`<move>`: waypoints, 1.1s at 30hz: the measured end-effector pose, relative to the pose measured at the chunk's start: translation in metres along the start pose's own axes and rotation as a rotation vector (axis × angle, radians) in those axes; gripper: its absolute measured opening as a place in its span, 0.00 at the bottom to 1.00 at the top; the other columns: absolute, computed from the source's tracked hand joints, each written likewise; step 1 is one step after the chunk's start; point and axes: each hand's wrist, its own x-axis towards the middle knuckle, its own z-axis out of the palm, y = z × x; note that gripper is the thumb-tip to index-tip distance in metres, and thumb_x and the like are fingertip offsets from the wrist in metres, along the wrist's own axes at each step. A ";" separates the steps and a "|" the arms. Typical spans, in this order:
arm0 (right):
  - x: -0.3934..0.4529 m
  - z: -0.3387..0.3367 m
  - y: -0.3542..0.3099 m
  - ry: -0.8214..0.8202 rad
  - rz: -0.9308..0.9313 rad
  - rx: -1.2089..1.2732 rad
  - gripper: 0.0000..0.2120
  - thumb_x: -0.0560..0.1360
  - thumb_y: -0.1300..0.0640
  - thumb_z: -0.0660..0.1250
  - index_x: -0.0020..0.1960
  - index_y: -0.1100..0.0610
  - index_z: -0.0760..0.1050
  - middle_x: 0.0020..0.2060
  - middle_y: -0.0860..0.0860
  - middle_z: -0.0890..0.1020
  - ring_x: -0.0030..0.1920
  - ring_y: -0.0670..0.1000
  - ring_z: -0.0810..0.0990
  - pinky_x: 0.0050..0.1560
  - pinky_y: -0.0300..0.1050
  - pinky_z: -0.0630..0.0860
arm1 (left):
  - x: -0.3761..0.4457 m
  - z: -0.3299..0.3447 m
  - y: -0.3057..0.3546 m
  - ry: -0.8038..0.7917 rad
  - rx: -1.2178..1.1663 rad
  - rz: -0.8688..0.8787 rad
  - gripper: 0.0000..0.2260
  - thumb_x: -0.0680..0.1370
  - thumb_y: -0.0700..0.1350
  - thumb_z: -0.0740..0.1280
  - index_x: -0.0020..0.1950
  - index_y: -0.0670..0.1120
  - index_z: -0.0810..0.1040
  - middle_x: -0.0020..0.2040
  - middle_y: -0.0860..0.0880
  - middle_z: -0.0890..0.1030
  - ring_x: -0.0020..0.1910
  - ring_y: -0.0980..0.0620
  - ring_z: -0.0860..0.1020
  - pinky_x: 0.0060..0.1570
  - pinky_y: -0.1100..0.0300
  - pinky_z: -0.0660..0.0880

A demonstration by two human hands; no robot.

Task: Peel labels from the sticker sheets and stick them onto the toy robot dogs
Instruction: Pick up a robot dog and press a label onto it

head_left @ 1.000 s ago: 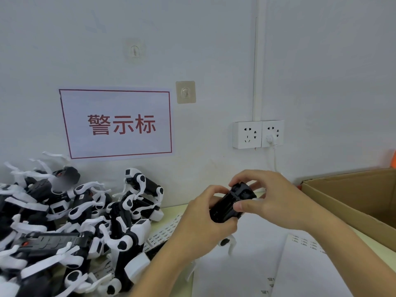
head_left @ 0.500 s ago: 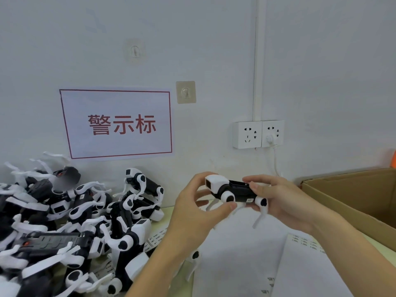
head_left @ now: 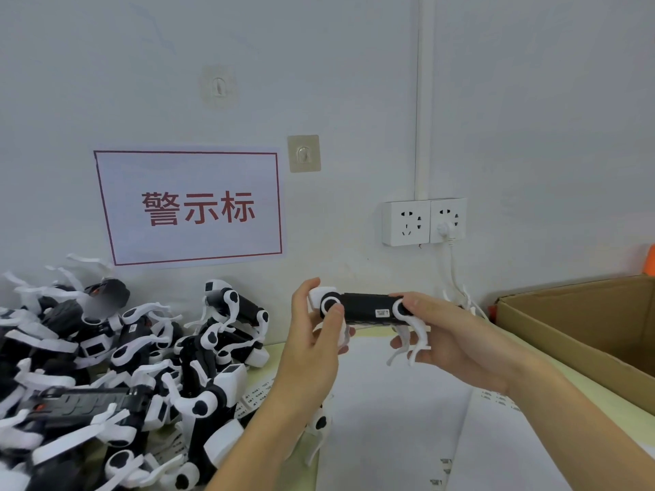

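Dog (head_left: pixel 365 308) held in the air above the tabletop (head_left: pixel 602 405), long axis level left-right, white head to the left, legs down. Small label (head_left: pixel 382 313) on black flank near the rear joint; print unreadable. Left hand (head_left: pixel 312 349) fingers curl round the head end; right hand (head_left: pixel 457 345) fingers grip the rear. Sheets (head_left: pixel 407 419) below, partly hidden by forearms. Glossy plastic pile (head_left: pixel 117 377) at left, cut off.
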 end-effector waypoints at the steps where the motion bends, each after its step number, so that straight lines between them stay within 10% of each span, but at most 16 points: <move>1: 0.000 0.001 -0.001 0.008 -0.016 -0.005 0.27 0.70 0.46 0.68 0.65 0.58 0.78 0.51 0.56 0.79 0.47 0.54 0.79 0.54 0.50 0.73 | 0.000 0.000 -0.001 0.016 -0.005 -0.012 0.15 0.84 0.53 0.58 0.69 0.64 0.63 0.55 0.49 0.83 0.48 0.57 0.83 0.43 0.66 0.79; 33: 0.007 -0.006 0.007 0.086 -0.097 -0.101 0.29 0.67 0.45 0.72 0.62 0.61 0.75 0.54 0.57 0.85 0.46 0.58 0.85 0.44 0.47 0.80 | 0.005 -0.005 -0.001 0.092 -0.317 -0.185 0.06 0.83 0.45 0.60 0.57 0.47 0.74 0.34 0.51 0.83 0.40 0.41 0.84 0.35 0.51 0.81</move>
